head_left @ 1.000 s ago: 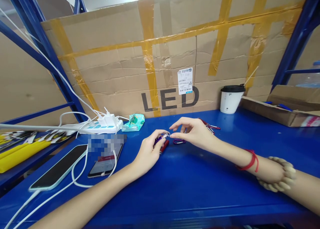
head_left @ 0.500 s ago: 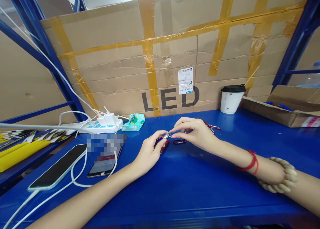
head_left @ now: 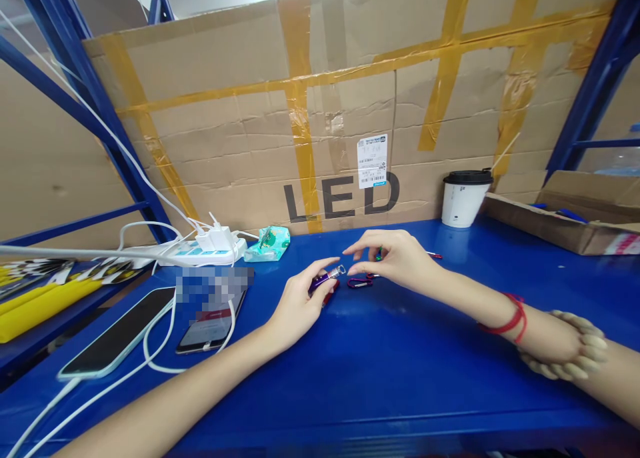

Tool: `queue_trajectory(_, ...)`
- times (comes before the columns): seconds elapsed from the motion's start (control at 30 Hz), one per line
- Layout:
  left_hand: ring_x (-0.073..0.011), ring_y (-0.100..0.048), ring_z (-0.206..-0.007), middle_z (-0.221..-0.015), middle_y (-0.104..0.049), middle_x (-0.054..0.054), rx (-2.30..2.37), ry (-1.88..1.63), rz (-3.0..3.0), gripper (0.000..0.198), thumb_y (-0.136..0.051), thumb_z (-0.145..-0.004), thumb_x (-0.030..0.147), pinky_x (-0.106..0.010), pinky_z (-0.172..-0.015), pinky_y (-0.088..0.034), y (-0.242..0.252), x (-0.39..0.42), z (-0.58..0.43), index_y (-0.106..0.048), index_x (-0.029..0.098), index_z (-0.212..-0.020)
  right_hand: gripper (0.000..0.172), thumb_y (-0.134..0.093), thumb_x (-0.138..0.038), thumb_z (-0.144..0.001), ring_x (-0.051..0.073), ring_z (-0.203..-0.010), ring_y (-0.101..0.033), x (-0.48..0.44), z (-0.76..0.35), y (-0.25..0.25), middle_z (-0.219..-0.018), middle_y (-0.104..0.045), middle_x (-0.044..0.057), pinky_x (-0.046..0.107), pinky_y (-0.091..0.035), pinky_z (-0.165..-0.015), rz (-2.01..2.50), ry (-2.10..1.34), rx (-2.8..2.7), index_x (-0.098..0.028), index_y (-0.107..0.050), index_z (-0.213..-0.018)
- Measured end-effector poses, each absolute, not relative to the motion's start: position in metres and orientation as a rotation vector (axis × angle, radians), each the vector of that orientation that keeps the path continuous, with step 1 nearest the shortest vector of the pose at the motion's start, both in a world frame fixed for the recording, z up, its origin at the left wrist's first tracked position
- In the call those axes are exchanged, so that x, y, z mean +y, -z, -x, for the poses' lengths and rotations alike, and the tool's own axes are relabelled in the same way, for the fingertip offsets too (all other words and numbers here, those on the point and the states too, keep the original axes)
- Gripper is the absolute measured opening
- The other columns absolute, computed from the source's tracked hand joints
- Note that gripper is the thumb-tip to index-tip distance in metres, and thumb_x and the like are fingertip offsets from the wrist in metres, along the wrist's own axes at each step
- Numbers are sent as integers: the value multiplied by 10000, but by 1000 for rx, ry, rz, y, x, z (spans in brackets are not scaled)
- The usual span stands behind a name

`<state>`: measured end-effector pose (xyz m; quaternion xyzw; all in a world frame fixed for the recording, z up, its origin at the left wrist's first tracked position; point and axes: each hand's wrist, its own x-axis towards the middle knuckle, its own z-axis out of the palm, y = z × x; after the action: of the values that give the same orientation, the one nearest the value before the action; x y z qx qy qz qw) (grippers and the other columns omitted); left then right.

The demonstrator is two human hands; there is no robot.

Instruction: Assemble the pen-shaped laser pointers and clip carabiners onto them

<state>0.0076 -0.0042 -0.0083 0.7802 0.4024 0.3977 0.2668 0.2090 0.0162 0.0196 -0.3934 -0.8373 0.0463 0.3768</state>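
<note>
My left hand (head_left: 296,305) pinches a small purple flashlight (head_left: 319,283) between thumb and fingers, its silver end and wire loop (head_left: 342,270) pointing right. My right hand (head_left: 400,259) hovers just right of that loop, thumb and forefinger apart, with nothing seen in its grip. Under the left fingertips a red object (head_left: 331,293) lies on the table, mostly hidden. A dark purple carabiner (head_left: 360,284) rests below my right fingertips. Behind the right hand, parts of other small items show, including a red tip (head_left: 435,255) and something green (head_left: 379,253).
On the left of the blue table (head_left: 390,378) are two phones (head_left: 117,335) with white cables and a power strip (head_left: 215,248). A teal wrapper (head_left: 269,245) lies at the back. A lidded paper cup (head_left: 463,201) and an open cardboard box (head_left: 565,228) stand at right.
My right hand has drawn slightly right, and its thumb and forefinger have come away from the flashlight's loop. The left hand keeps its hold in nearly the same place.
</note>
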Motion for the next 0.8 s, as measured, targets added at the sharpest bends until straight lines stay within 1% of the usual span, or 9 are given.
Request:
queue_trajectory(0.13,-147,-603,-739,-832,-652,-18,1142,-1076,-2099,409,-532,-814,274,-264,-705,-484,8,-3,-7,-543,206,-1217,213,-711,-459,-655,152,-670,-622,19,-215,-22,-745,-697,-22,222,-328,-491,1346,-49,-2333,-284,-723,-776)
queue_trajectory(0.27,-195,-597,-984,-1053,-672,-53,1137,-1141,-2031,356,-566,-793,257,-320,-892,-444,10,1,-5,-617,199,-1140,171,-670,-440,-691,184,-704,-640,21,-219,-18,-748,-714,-7,240,-332,-489,1359,-66,-2491,-286,-737,-724)
queue_trajectory(0.33,-208,-589,-1022,-1087,-672,-58,1129,-1157,-1977,314,-580,-783,262,-332,-923,-425,12,4,-4,-656,193,-1080,170,-637,-417,-721,178,-682,-634,21,-219,-16,-752,-715,-5,246,-344,-490,1323,-71,-2511,-282,-736,-689)
queue_trajectory(0.4,-209,-615,-948,-1022,-694,-64,1139,-1140,-1898,302,-594,-771,292,-318,-853,-458,12,5,-4,-675,177,-1038,170,-613,-384,-733,164,-650,-623,20,-219,-14,-746,-709,-11,244,-349,-483,1304,-52,-2517,-276,-729,-669)
queue_trajectory(0.47,-185,-627,-793,-895,-708,-65,1145,-1106,-1836,297,-601,-764,336,-283,-716,-478,12,5,-6,-684,152,-982,132,-614,-333,-712,154,-642,-618,20,-217,-12,-755,-702,-16,236,-357,-480,1308,-25,-2514,-267,-722,-675)
queue_trajectory(0.57,-119,-547,-582,-684,-638,-22,1115,-1069,-1809,291,-577,-777,399,-236,-562,-428,9,0,-8,-645,127,-852,105,-608,-274,-684,155,-683,-623,19,-214,-11,-812,-694,-7,230,-391,-516,1296,17,-2495,-241,-708,-676)
queue_trajectory(0.67,-93,-483,-523,-580,-547,27,1053,-1085,-1792,299,-465,-845,442,-225,-552,-402,7,-3,-10,-512,160,-758,123,-591,-286,-707,158,-677,-628,17,-209,-11,-785,-693,8,238,-429,-571,1268,14,-2412,-216,-692,-717)
queue_trajectory(0.73,-91,-466,-520,-562,-522,38,1043,-1103,-1787,325,-366,-887,457,-226,-570,-394,6,-5,-10,-430,183,-723,139,-586,-290,-722,150,-630,-627,15,-205,-11,-710,-687,9,239,-444,-581,1224,-12,-2338,-203,-687,-761)
queue_trajectory(0.8,-91,-457,-536,-582,-516,38,1060,-1101,-1798,346,-317,-899,471,-228,-587,-384,7,-5,-10,-406,188,-719,142,-583,-276,-734,138,-603,-622,13,-202,-10,-683,-685,11,236,-455,-591,1108,-26,-2290,-189,-685,-779)
